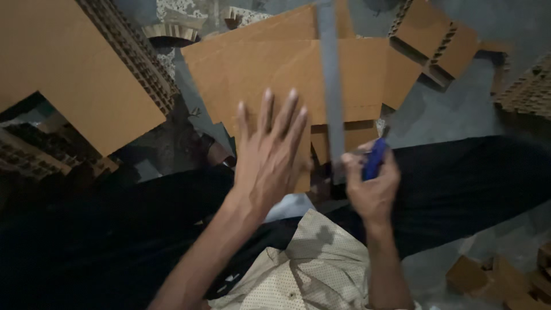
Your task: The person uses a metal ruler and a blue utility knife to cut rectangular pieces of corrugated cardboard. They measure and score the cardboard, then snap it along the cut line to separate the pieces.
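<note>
Left hand (268, 150) is held flat and open, fingers spread, palm down over the near edge of the cardboard sheet (287, 74). Nothing is gripped by it; whether the palm touches the sheet cannot be told.

Right hand (373, 181) is closed in a fist around a blue handle (375, 159). What kind of tool the handle belongs to cannot be told; it is mostly hidden by the fingers.

A long grey straightedge (331, 86) is laid across the sheet, running from its far edge to its near edge, with the near end just beside the right hand. Whether it is touched by that hand cannot be told.

The sheet is laid on the grey floor (453, 109), in front of the person's dark-clothed legs (470, 183). Its near edge is partly covered by the left hand. A smaller cardboard piece (350, 136) is seen under the near edge, beside the straightedge.

A large honeycomb cardboard panel (74, 69) is seen at the left, well apart from the hands. A notched honeycomb piece (439, 43) is lying at the far right corner of the sheet. Cardboard offcuts (493, 278) are scattered on the floor at the near right. A pale dotted shirt (313, 264) is seen at the bottom.
</note>
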